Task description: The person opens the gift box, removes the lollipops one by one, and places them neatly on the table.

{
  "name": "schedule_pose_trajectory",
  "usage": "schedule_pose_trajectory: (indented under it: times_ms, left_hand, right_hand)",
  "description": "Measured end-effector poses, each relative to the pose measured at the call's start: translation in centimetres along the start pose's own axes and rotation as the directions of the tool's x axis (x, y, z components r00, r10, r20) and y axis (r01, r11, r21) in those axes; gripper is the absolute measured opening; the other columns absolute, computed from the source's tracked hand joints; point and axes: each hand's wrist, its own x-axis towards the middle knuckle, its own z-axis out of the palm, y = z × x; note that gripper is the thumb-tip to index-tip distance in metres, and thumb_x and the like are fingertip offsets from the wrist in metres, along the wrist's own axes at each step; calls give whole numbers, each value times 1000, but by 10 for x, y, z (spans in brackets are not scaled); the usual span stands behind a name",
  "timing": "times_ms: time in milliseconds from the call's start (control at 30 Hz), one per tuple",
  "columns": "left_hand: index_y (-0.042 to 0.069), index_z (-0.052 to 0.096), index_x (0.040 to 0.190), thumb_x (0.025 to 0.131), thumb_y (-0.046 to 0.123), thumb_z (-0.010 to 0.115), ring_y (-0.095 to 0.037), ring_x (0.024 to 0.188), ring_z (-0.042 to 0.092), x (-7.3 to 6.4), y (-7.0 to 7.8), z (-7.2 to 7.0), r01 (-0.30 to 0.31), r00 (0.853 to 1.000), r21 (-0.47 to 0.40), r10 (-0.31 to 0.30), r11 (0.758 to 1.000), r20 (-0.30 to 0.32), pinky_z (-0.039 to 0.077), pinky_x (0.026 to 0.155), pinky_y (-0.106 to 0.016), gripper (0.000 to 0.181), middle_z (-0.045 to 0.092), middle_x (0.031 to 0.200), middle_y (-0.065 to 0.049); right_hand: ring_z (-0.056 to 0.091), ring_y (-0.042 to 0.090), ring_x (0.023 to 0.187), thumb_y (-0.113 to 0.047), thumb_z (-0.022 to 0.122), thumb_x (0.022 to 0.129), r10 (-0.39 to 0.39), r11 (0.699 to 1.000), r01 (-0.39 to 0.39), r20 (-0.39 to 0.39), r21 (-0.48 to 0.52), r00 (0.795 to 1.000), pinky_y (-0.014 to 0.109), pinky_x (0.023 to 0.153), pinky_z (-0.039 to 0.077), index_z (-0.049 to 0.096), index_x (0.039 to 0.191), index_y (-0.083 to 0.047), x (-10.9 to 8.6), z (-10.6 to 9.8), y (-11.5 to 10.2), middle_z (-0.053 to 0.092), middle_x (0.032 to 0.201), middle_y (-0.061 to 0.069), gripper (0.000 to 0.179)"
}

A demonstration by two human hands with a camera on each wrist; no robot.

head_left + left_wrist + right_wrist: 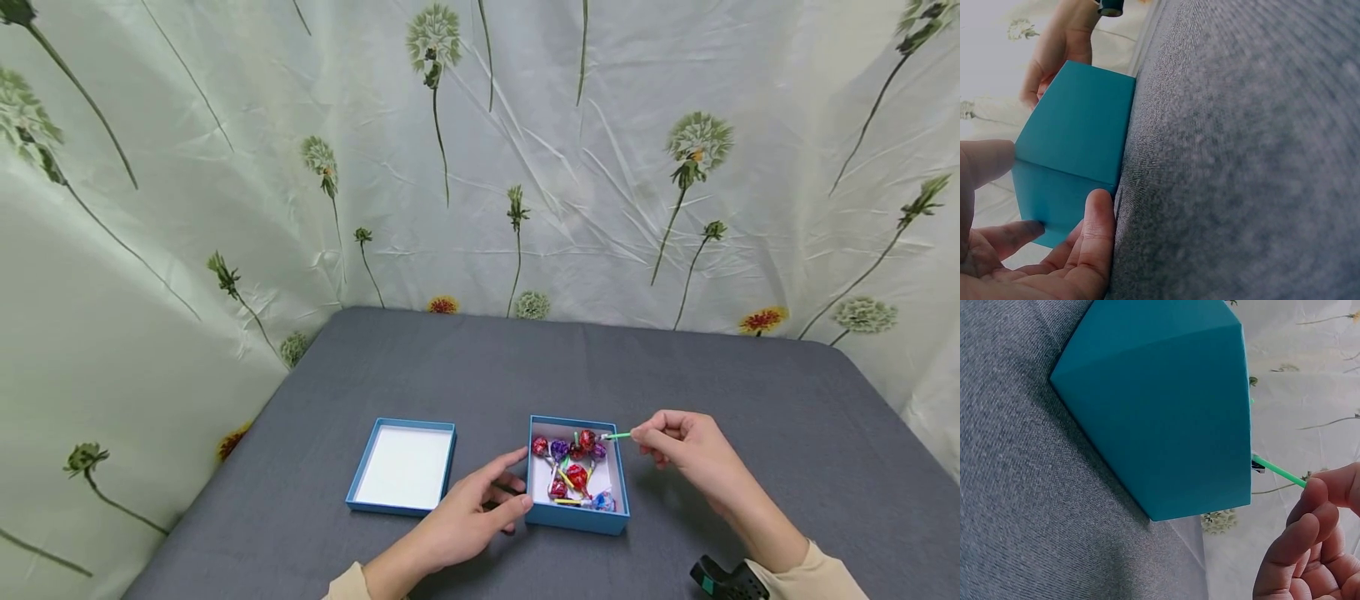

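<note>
A blue box point(577, 518) with a pale inside holds several wrapped lollipops, red, purple and blue. Between thumb and fingertips, my right hand point(686, 450) pinches the green stick of a lollipop point(618, 435) at the box's right wall. The wrapped head of that lollipop is over the box in the head view; in the right wrist view, the box wall hides it. My left hand point(480, 508) rests its fingertips against the box's left side, thumb near the front corner. The left wrist view shows these fingers point(1099, 215) spread along the blue wall.
A shallow blue lid point(401, 465) with a white inside lies to the left of the box. Both stand on a grey cloth-covered table point(465, 367). Behind hangs a pale curtain point(600, 167) printed with flowers. A black device point(727, 579) sits at the right wrist.
</note>
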Motion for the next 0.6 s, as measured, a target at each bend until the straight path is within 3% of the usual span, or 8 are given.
schedule_pose_trajectory:
  times_ms: [600]
  left_hand:
    - [20,45,164,109,27,65,-14,103,69,-1,0,-1,16,1000,-7,-16,1000,-3,62,80,-25,59,66,135,-12]
  right_hand:
    - [59,16,70,-19,70,105,11,999,-11,-11,36,1000,32,69,52,72,96,3,0,-8,-5,67,77,1,23]
